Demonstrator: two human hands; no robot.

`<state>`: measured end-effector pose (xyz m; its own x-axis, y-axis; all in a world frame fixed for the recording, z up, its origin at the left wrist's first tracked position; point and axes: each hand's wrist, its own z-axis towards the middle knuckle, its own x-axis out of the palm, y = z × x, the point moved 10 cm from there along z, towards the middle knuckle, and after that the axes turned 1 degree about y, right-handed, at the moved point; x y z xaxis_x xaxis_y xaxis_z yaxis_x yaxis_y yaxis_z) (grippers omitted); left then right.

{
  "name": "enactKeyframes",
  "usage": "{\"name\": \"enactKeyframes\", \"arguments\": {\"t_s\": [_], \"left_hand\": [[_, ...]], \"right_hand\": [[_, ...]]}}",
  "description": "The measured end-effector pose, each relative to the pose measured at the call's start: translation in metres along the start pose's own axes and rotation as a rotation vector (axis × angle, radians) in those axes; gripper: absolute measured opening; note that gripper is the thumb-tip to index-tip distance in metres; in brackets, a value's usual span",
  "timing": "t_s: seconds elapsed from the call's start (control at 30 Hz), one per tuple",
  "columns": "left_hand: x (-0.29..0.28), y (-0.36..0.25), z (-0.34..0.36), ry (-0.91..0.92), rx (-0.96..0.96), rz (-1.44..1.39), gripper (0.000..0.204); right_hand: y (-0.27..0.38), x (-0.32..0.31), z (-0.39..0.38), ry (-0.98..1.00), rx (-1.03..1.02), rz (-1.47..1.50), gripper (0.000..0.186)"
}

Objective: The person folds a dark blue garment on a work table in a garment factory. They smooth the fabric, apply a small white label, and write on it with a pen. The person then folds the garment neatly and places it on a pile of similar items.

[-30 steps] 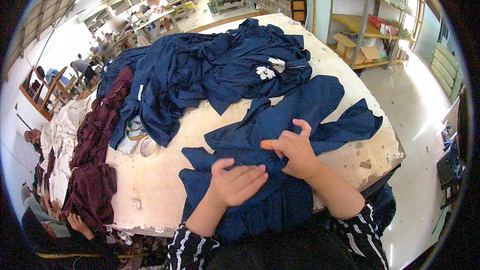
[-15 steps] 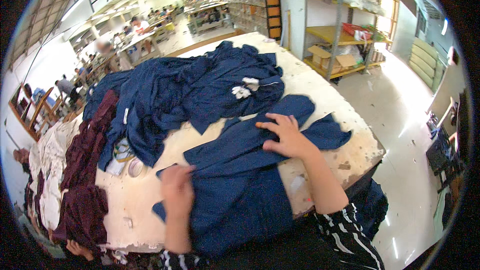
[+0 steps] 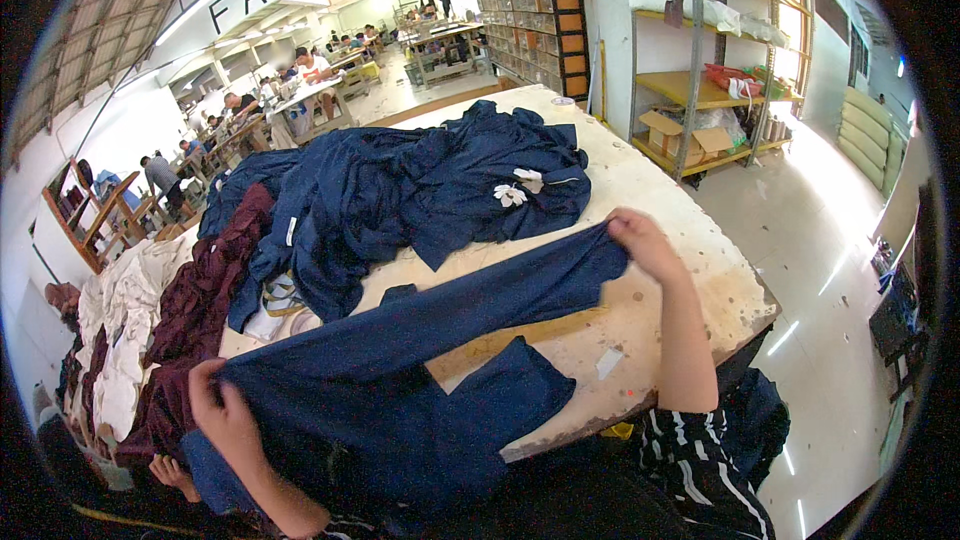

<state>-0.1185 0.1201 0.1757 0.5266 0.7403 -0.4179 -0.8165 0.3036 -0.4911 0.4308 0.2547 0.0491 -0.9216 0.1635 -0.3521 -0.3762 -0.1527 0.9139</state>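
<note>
A navy blue garment (image 3: 430, 325) is stretched between my two hands above the near part of the table. My left hand (image 3: 222, 422) grips one end at the lower left, its fingers closed on the cloth. At the other end, my right hand (image 3: 645, 243) pinches a corner, held higher and to the right. The garment's lower part hangs toward me, with one flap (image 3: 515, 385) over the table's near edge. Beyond it lies a heap of navy garments (image 3: 380, 185) with white flower-like pieces (image 3: 510, 196) on top.
Maroon cloth (image 3: 205, 285) and cream cloth (image 3: 125, 290) lie along the left of the worn, pale table (image 3: 690, 250). Another person's hand (image 3: 175, 478) shows at the lower left. Metal shelving (image 3: 690, 90) stands beyond the right side; people work at far tables.
My hands have moved apart, the left one leftward and down, the right one rightward. Both have closed on the navy garment, which is now lifted and pulled out between them.
</note>
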Motion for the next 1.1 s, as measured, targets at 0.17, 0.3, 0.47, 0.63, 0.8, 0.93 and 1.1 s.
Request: {"name": "enactKeyframes", "arguments": {"t_s": [0.17, 0.3, 0.47, 0.63, 0.8, 0.93, 1.1], "left_hand": [[0.174, 0.07, -0.006, 0.581, -0.115, 0.211, 0.021], [0.231, 0.134, -0.05, 0.672, -0.112, 0.007, 0.018], [0.23, 0.162, -0.066, 0.668, -0.248, -0.195, 0.023], [0.231, 0.151, -0.071, 0.712, -0.312, -0.316, 0.027], [0.241, 0.138, -0.068, 0.798, -0.215, -0.16, 0.019], [0.242, 0.156, -0.072, 0.67, -0.27, -0.219, 0.031], [0.233, 0.189, -0.065, 0.53, -0.291, -0.23, 0.044]], "right_hand": [[-0.008, -0.053, 0.014, -0.317, 0.045, -0.333, 0.029], [-0.083, -0.042, 0.024, -0.271, 0.281, -0.388, 0.053], [-0.087, 0.031, 0.008, 0.119, 0.277, -0.684, 0.053], [-0.021, 0.097, -0.009, 0.229, 0.09, 0.416, 0.037], [-0.053, 0.147, -0.03, 0.518, 0.122, -0.065, 0.031], [-0.021, 0.121, -0.024, 0.125, -0.104, -0.618, 0.045], [-0.059, 0.08, -0.027, 0.01, 0.199, -1.074, 0.052]]}}
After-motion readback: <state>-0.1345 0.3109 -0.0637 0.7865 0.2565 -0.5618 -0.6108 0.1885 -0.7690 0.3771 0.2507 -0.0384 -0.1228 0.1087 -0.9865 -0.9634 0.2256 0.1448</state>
